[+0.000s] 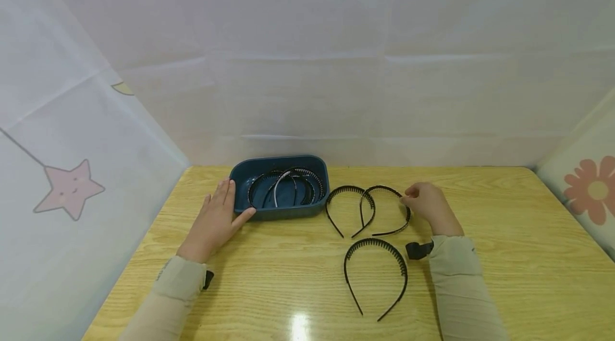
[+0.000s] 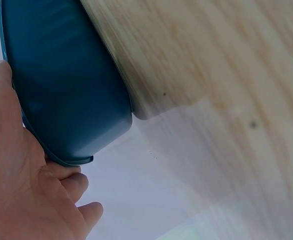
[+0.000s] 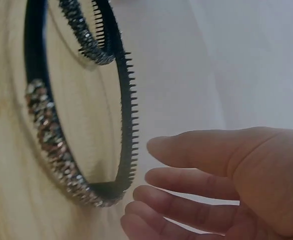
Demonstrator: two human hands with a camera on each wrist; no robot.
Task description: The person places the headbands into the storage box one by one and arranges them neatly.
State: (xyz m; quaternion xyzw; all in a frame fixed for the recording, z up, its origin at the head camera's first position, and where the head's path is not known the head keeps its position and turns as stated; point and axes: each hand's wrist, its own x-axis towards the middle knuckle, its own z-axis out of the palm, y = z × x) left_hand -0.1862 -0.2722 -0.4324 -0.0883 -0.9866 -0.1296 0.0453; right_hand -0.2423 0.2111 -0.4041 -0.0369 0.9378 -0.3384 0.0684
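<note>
My left hand (image 1: 213, 228) rests against the left end of a dark blue plastic bin (image 1: 288, 213), fingers along its side and thumb at its front corner. Inside lie several toothed headbands (image 1: 307, 171). At the right, my right hand (image 1: 429, 205) is beside a black headband (image 1: 381, 188) studded with glittery stones (image 3: 54, 142). In the right wrist view its fingers (image 3: 186, 205) are loosely bent, with a small gap between the thumb and the teeth. A second headband (image 1: 348, 188) overlaps that one on the left. Closer to me lies a third black headband (image 1: 372, 240).
Everything stands on a light wood-grain table (image 1: 269, 287). A pale cloth (image 1: 307, 95) hangs right behind the table's back edge, with more printed cloth at both sides. The bin sits near that back edge.
</note>
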